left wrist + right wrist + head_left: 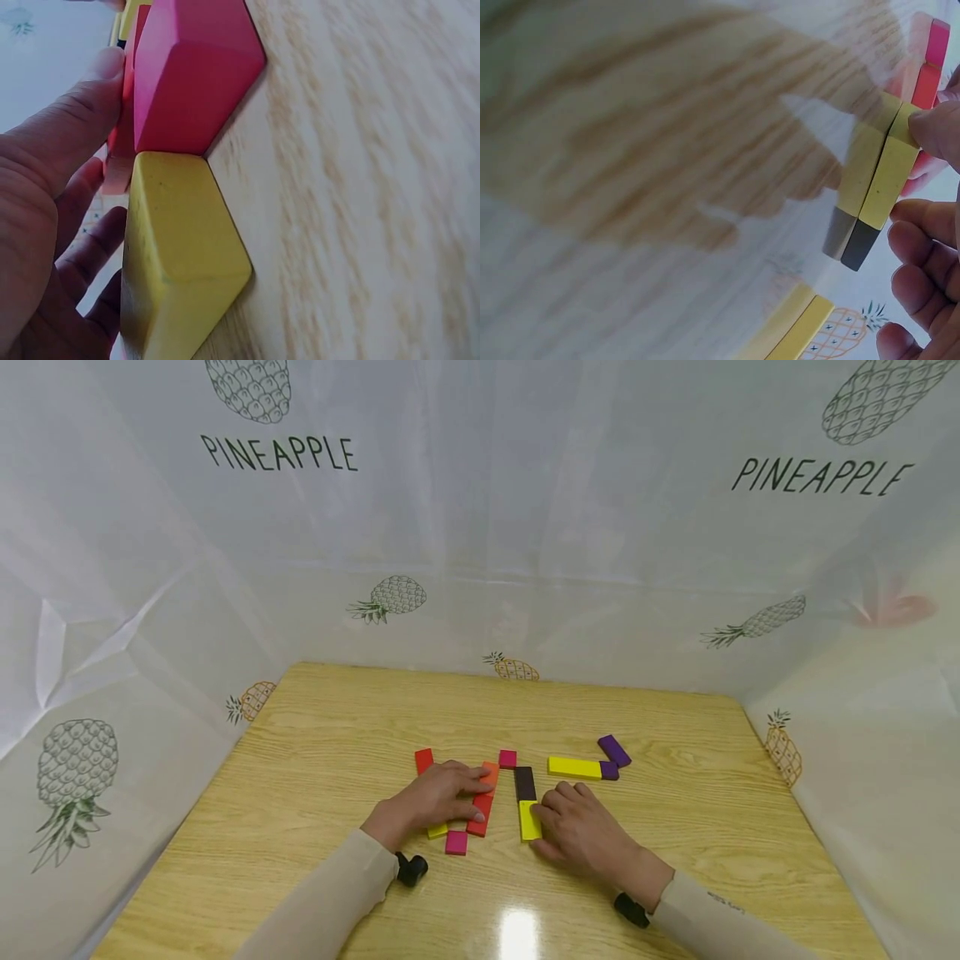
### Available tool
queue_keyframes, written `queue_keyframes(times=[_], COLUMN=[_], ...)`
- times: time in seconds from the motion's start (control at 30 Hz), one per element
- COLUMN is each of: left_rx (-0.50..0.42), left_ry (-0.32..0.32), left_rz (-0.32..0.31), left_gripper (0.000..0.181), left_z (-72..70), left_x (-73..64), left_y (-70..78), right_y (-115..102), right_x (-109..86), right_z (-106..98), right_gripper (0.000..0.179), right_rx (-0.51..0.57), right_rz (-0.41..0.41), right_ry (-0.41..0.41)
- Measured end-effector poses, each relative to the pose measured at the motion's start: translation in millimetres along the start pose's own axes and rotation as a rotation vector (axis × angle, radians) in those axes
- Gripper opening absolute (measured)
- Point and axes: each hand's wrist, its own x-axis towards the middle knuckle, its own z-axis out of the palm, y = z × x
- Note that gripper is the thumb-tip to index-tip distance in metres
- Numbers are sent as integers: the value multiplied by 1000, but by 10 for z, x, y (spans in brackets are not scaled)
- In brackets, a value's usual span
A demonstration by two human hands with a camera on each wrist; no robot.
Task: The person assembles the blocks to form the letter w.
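The left hand (442, 795) lies spread, fingers extended and relaxed rather than clenched. Its fingertips rest on an orange block (490, 776), and its thumb touches the red block (478, 820) joined to the orange one's near end. A small magenta block (456, 842) sits just on the near side of that thumb; beside it, a yellow piece (437, 832) is partly hidden under the hand.

The right hand (581, 831) has its fingers bent, with thumb and forefinger touching a yellow block (529, 821) to its left; whether they pinch it cannot be told. That block lies flat, smooth and bright, end to end with a black block (525, 783) just beyond it. Farther out from the right hand, a long yellow bar (573, 767) touches a short purple block (609, 770).
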Motion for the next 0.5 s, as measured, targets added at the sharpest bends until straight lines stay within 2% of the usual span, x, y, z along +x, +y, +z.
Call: queue_keyframes(times=[0.5], left_rx=[2], left_ry=[-15], left_rz=[-42], left_gripper=[56], left_z=[-19], left_x=[23], left_y=[27], right_y=[-3], right_x=[-15], right_z=[4], right_gripper=[45], right_rx=[22], right_rz=[6], right_ry=[-13])
